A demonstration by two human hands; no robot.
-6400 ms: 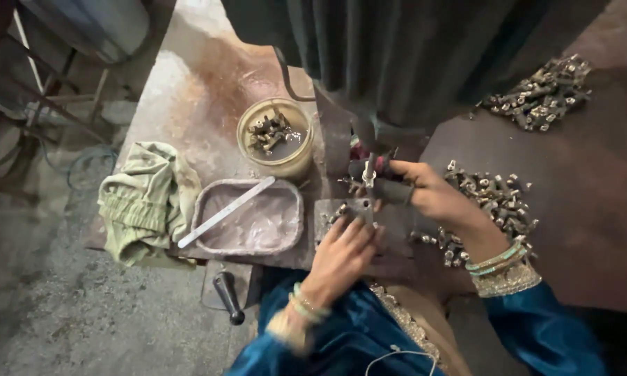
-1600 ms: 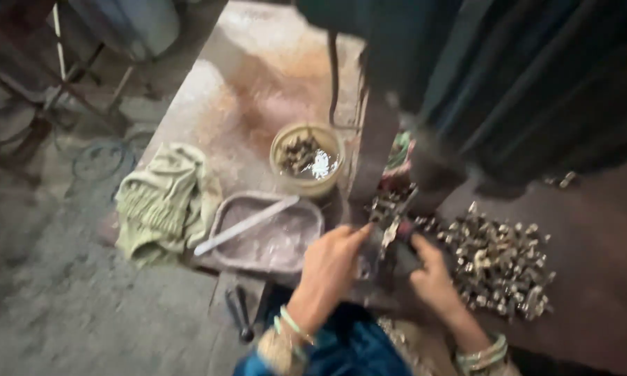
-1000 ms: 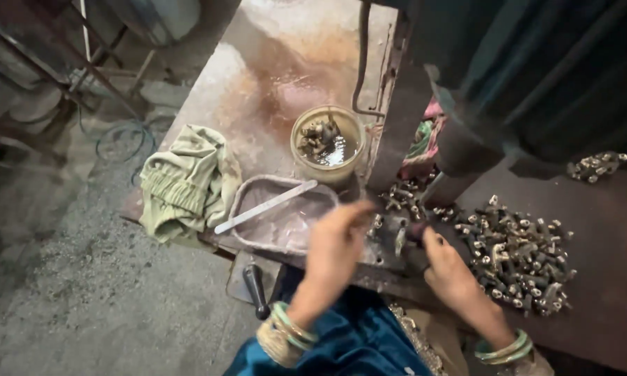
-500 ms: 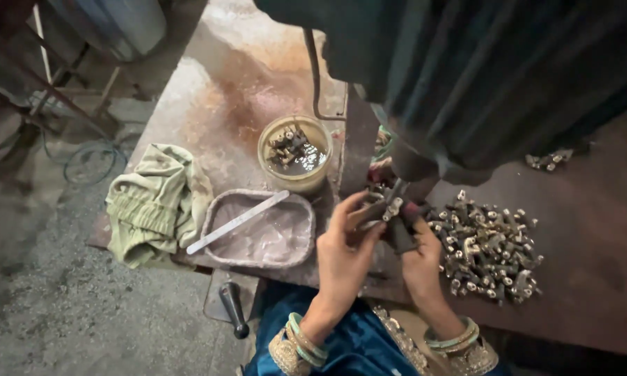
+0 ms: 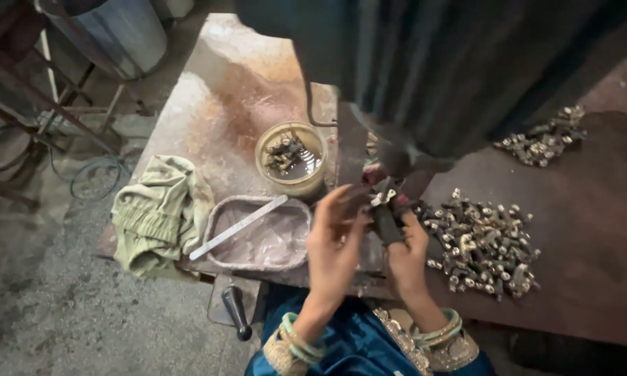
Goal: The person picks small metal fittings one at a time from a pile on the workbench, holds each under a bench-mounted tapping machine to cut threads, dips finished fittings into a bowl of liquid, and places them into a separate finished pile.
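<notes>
My left hand (image 5: 335,245) is raised in front of the machine, fingers spread, its fingertips touching a small metal part (image 5: 383,197) at the machine's foot. My right hand (image 5: 405,252) grips a dark tool (image 5: 386,224) that points up at that same part. A pile of small metal fittings (image 5: 482,241) lies on the bench just right of my right hand. Both wrists wear bangles.
A round tub (image 5: 292,159) with parts in liquid stands behind my left hand. An oval tray (image 5: 259,234) with a flat metal strip (image 5: 238,227) across it, and a green rag (image 5: 157,213), lie to the left. A second parts heap (image 5: 542,143) sits far right. The dark machine body (image 5: 439,69) overhangs the bench.
Both hands have stayed together at the machine's foot; my left hand has opened its fingers more. The view has shifted slightly.
</notes>
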